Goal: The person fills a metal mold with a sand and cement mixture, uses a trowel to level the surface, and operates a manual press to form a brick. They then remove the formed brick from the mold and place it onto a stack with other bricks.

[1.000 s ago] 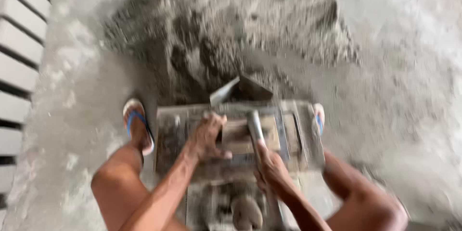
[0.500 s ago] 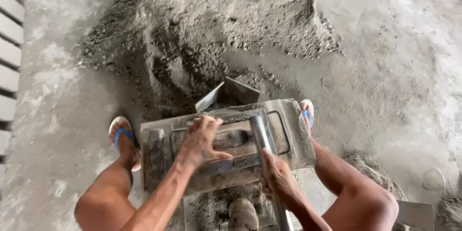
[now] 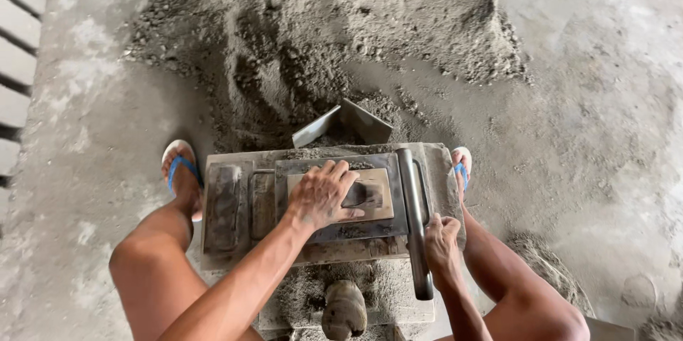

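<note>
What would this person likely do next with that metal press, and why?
Probably swing the metal lever over to press down. The right hand grips it near its lower end, the left hand lies flat on the press plate, and damp grey mix is heaped just beyond.

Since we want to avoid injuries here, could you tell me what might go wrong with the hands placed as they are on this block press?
The left hand lies flat on the metal press plate beside the lever bar gripped by the right hand, so fingers might get pinched if the bar swings. The feet in open sandals sit close against the heavy mould and could be struck. Loose grit on the metal may make a grip slip.
</note>
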